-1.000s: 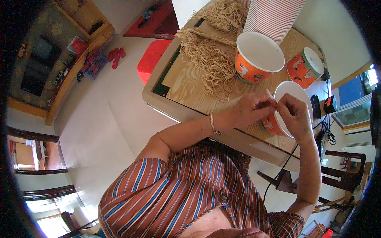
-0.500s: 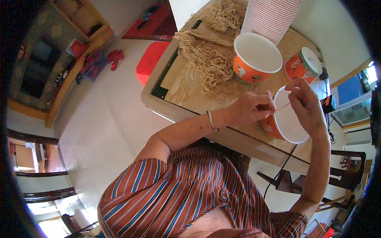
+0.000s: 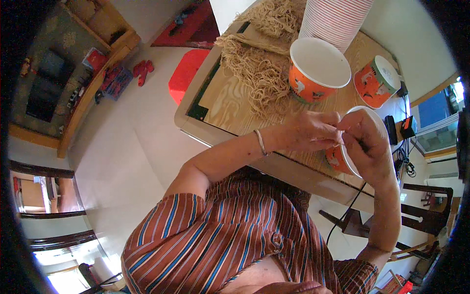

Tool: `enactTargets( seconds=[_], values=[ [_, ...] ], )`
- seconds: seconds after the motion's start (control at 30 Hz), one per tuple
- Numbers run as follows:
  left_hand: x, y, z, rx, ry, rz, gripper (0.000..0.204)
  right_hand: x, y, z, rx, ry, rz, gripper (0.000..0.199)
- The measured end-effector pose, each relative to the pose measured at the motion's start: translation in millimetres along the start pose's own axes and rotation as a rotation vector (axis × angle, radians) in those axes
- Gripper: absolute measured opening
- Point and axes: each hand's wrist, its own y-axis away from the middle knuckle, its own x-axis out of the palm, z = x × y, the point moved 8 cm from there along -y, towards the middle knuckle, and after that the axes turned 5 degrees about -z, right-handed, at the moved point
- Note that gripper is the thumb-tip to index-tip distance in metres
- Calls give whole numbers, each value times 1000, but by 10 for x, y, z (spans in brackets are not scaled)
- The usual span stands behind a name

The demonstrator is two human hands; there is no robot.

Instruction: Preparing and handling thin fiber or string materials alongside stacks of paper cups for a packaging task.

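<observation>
My left hand (image 3: pixel 313 131), with a bangle on its wrist, meets my right hand (image 3: pixel 369 147) at the fingertips. Both are closed in a pinch on a thin tan string, which the fingers now mostly hide. Just beneath them, tilted on the table, is a white-rimmed orange paper bucket (image 3: pixel 337 159), partly covered by my right hand. Beyond my left hand lies a tangled pile of tan strings (image 3: pixel 262 81). An orange paper bucket (image 3: pixel 306 87) stands mouth up beside that pile.
A tall stack of white paper buckets (image 3: pixel 335 22) rises at the table's far side. Another orange bucket (image 3: pixel 368 87), seemingly bottom up, sits at the right near a black cable (image 3: pixel 401 157). A red stool (image 3: pixel 186 73) stands left of the wooden table (image 3: pixel 220 105).
My hands have come together from apart, and the string stretched between them has closed up. My right hand has moved down and left.
</observation>
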Motion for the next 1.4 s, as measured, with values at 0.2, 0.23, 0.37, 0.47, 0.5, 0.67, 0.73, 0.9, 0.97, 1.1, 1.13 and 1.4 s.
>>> enactTargets(
  seconds=[0.2, 0.23, 0.37, 0.47, 0.5, 0.67, 0.73, 0.9, 0.97, 1.1, 1.13, 1.4],
  values=[
    [4, -40, -187, -28, -26, 39, 17, -47, 9, -201, 237, -73, 16, 17],
    [13, -41, -171, -67, 16, 40, 16, -48, 13, -204, 208, -106, -11, 16],
    [3, -24, -154, -105, 39, -75, 12, -38, -4, -180, 155, -97, -28, 16],
    [51, 39, -88, -182, 115, -114, 10, -90, 12, -149, 235, -34, -14, 17],
    [85, 63, -81, -181, 116, -113, 10, -97, 19, -154, 236, -34, -16, 17],
    [0, 268, 77, -405, 178, -331, 14, -75, 36, -191, 194, -130, -51, 16],
    [11, 267, 108, -528, 264, -339, 13, -96, 54, -161, 205, -86, -50, 16],
    [-37, 260, 76, -506, 106, -292, 12, -61, 68, -197, 248, -135, -42, 18],
    [-97, 204, -78, -285, -116, -313, 13, -62, 65, -239, 248, -90, -25, 19],
    [-29, 235, -72, -272, -235, -243, 17, -72, 58, -239, 255, -143, -74, 21],
    [-15, 240, -81, -297, -217, -224, 18, -78, 53, -234, 248, -138, -64, 21],
    [-41, 156, -195, -274, -166, -90, 20, -240, 30, -165, 175, -53, -152, 18]
  ],
)
